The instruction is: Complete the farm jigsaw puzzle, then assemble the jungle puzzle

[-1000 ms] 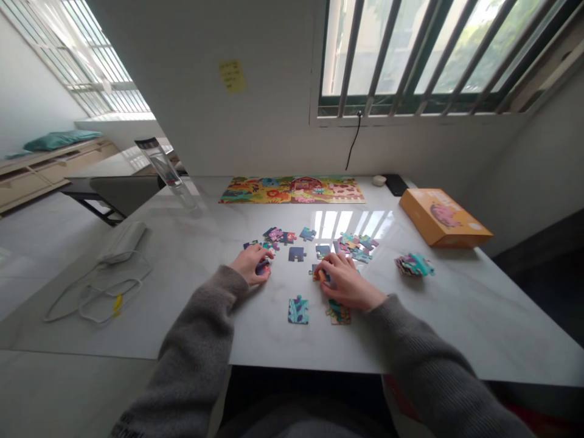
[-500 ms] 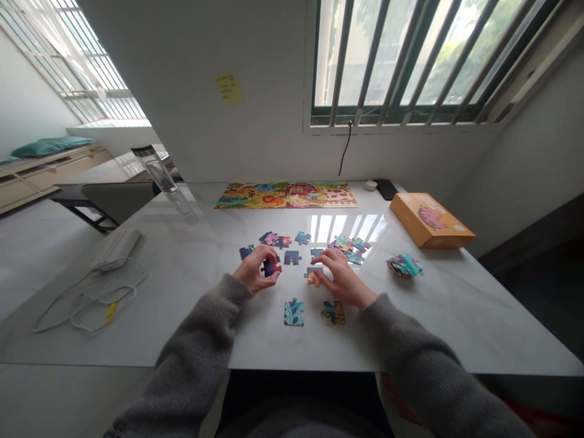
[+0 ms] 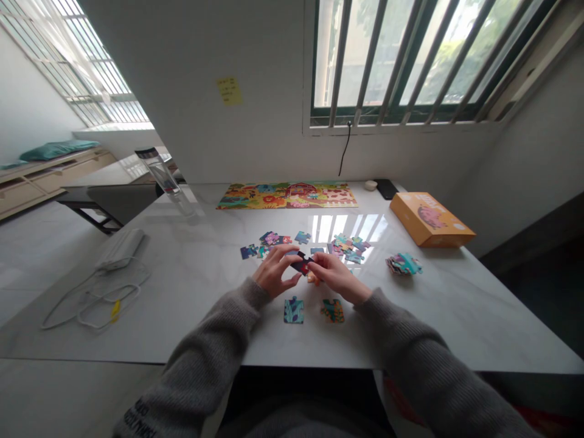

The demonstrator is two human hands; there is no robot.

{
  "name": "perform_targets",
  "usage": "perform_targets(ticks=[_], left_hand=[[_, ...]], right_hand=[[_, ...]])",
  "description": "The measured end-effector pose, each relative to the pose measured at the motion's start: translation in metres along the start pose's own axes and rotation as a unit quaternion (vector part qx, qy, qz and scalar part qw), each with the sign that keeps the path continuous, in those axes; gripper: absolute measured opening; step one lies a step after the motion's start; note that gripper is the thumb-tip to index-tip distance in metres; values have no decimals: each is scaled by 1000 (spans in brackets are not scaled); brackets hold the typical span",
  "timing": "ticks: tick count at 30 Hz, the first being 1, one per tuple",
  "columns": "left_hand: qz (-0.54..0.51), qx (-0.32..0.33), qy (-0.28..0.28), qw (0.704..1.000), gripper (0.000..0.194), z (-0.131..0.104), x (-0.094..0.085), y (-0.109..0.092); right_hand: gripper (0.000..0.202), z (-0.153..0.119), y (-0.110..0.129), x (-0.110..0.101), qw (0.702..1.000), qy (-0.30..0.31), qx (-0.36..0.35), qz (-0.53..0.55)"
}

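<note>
The right hand [image 3: 337,277] has its thumb and forefinger pinched together on the near-right side of a dark navy jigsaw piece with a red patch [image 3: 302,263], which sits right at the fingertips, held above the white marbled tabletop [image 3: 219,243]. The left hand [image 3: 277,272] curls in a C on the piece's other side, thumb and forefinger well apart, the forefinger at its upper-left edge (whether that hand grips it too, I cannot tell).

Just below the held piece, an orange-patterned jigsaw piece [image 3: 312,279] shows partly behind the right hand. Nearer the person lie a teal, leaf-patterned piece [image 3: 294,310] and, to its right, a green-and-orange piece [image 3: 334,311], apart from each other.

Beyond the hands are a cluster of dark and pink pieces [image 3: 271,238], a single blue piece [image 3: 302,237] and a loose multicoloured heap [image 3: 349,246]. Farther right sits a small stack of teal-topped pieces [image 3: 404,264], in front of an orange cardboard box with a pink picture [image 3: 431,219]. A long, colourful farm-scene panel [image 3: 287,196] lies flat along the wall side.
</note>
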State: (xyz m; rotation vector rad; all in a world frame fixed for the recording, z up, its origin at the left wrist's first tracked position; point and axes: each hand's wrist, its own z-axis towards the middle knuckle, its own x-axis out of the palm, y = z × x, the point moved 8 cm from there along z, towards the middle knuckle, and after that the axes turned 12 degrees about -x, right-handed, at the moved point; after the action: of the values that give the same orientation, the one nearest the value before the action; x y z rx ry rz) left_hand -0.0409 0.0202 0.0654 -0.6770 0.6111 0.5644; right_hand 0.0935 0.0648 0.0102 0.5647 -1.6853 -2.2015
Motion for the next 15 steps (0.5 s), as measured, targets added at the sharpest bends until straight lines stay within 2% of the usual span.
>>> perform_targets(ticks=[3, 6, 8, 10, 12, 15], left_hand=[[17, -42, -44, 998, 30, 1, -9, 10], [36, -75, -36, 996, 41, 0, -5, 15], [45, -73, -26, 996, 44, -2, -2, 13], [44, -61, -31, 997, 39, -3, -1, 11], [37, -50, -38, 997, 34, -3, -2, 10], [18, -51, -33, 998, 30, -3, -5, 13]], right_hand=[[39, -3, -1, -2, 997, -41, 19, 56], [38, -6, 1, 1, 994, -72, 23, 77], [37, -6, 1, 6, 994, -68, 17, 80], [37, -7, 1, 11, 996, -47, 10, 71], [35, -7, 1, 12, 999, -29, -10, 34], [24, -7, 13, 1, 989, -38, -95, -109]])
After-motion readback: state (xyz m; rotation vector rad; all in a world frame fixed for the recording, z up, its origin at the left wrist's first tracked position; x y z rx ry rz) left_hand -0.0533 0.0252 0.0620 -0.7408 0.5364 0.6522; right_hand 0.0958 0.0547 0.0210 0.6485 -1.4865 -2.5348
